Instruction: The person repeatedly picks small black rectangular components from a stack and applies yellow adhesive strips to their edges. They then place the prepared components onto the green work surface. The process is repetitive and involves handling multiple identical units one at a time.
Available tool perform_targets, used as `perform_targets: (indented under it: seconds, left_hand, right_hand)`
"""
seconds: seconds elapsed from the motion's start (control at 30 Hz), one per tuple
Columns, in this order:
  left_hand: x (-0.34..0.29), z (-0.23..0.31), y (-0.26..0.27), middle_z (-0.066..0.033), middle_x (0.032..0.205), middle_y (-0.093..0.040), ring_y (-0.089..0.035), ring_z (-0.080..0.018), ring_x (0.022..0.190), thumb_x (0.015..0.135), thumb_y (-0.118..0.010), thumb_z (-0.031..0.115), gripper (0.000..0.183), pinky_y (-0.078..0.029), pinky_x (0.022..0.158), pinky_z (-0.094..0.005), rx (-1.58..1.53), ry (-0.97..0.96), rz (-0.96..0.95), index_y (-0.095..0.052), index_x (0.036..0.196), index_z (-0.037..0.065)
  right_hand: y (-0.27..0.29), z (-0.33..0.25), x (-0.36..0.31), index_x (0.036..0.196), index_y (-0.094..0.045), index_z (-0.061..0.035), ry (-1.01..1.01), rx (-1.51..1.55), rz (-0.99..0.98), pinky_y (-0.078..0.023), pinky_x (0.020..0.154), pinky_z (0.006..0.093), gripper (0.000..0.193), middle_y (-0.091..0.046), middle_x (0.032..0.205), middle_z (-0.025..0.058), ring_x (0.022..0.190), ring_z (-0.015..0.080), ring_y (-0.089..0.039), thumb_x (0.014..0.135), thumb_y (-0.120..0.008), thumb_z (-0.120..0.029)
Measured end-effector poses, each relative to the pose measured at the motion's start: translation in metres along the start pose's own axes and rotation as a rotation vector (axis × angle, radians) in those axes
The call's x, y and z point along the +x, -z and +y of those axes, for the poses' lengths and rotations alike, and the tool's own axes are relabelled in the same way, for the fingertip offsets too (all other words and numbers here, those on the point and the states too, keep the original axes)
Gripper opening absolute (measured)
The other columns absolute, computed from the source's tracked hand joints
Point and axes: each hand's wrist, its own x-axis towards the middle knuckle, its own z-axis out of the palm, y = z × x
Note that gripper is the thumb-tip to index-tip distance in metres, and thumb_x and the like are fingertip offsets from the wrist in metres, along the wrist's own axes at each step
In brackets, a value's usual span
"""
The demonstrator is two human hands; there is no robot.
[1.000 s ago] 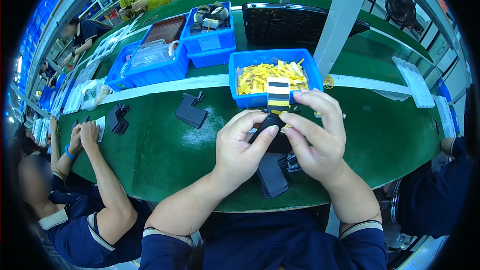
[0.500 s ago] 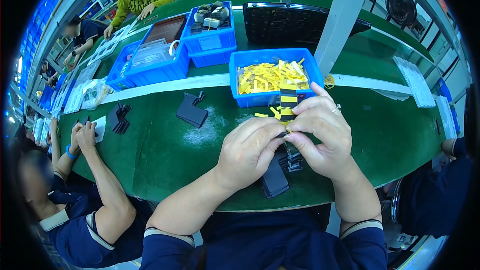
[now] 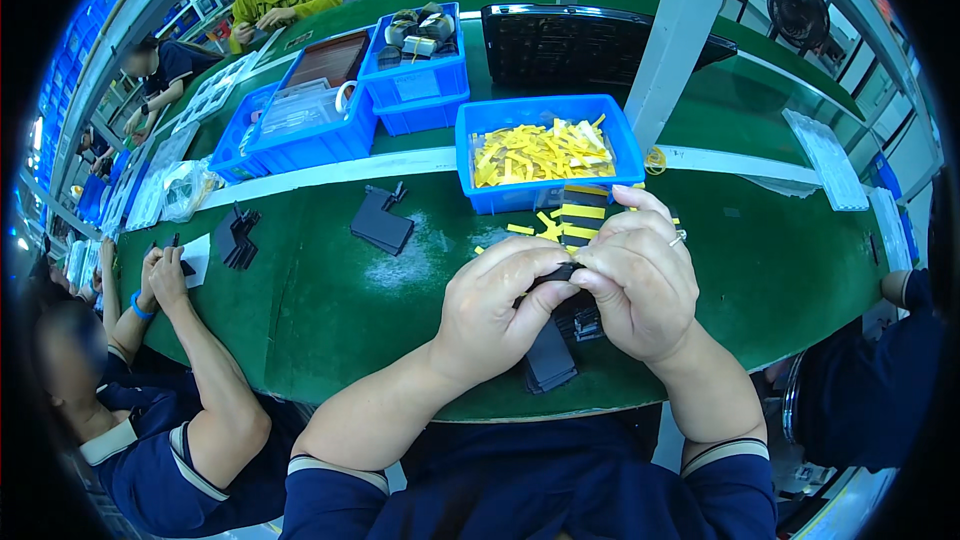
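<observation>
My left hand [image 3: 500, 305] is closed, thumb and fingers pinching a small black flat piece [image 3: 552, 278]. Fingertips of my right hand [image 3: 642, 285], which wears a ring, press on the same piece from the other side, so the two hands almost meet. Much of the piece is hidden by the fingers. Just beyond them stands a black strip with yellow bands [image 3: 583, 212], partly covered by my right hand. Loose yellow strips [image 3: 548, 227] lie beside it. Below my hands rests a stack of black flat pieces [image 3: 550, 360], with more small black parts [image 3: 586, 325] next to it.
A blue bin of yellow strips [image 3: 463, 155] stands beyond my hands. More black pieces [image 3: 382, 222] lie on the green table to the left. Blue bins [image 3: 415, 85], a grey post [image 3: 672, 50] and a black tray [image 3: 560, 45] are farther back. A co-worker [image 3: 190, 410] works at my left.
The black piece shows more between my fingertips, and my right hand has tilted slightly. More of the yellow-banded strip is visible. The far person in green has drawn both hands together.
</observation>
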Motion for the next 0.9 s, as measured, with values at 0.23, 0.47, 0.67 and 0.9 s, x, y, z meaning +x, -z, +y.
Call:
perform_targets:
  seconds: [0.23,0.47,0.67,0.9]
  left_hand:
    - [-0.006,-0.009,-0.003,-0.0123,0.098,-0.059,-0.061,-0.0188,0.086,0.080,-0.065,0.002,0.017,-0.050,0.074,-0.0283,-0.405,0.296,0.060,-0.059,0.096,-0.001]
    - [-0.004,-0.007,-0.002,-0.0081,0.099,-0.055,-0.057,-0.0129,0.088,0.084,-0.062,0.002,0.017,-0.048,0.077,-0.0254,-0.671,0.362,0.030,-0.057,0.099,-0.004]
    - [-0.003,-0.010,0.003,-0.0069,0.099,-0.057,-0.056,-0.0111,0.089,0.088,-0.058,0.005,0.014,-0.045,0.080,-0.0247,-0.727,0.377,0.059,-0.055,0.099,-0.001]
    - [-0.003,-0.011,0.004,-0.0069,0.099,-0.057,-0.054,-0.0110,0.088,0.089,-0.057,0.011,0.014,-0.044,0.079,-0.0237,-0.721,0.388,-0.063,-0.055,0.097,-0.001]
  right_hand:
    - [0.003,0.005,0.003,0.112,-0.055,0.0035,-0.383,0.339,0.131,-0.043,0.085,0.0355,0.045,-0.059,0.093,0.0121,0.088,0.0229,-0.057,0.084,-0.064,-0.030]
    - [-0.004,0.010,0.000,0.129,-0.041,0.0007,-0.839,0.878,0.118,-0.046,0.078,0.0252,0.052,-0.057,0.094,0.0094,0.083,0.0118,-0.056,0.084,-0.065,-0.011]
    - [0.004,0.013,0.004,0.138,-0.032,-0.0039,-0.910,0.640,0.108,-0.047,0.070,0.0218,0.067,-0.055,0.086,0.0067,0.077,0.0087,-0.056,0.080,-0.067,-0.007]
    - [0.002,0.006,0.000,0.128,-0.049,-0.0036,-0.866,0.838,0.046,-0.044,0.063,0.0195,0.050,-0.056,0.074,0.0014,0.067,0.0058,-0.054,0.080,-0.063,-0.003]
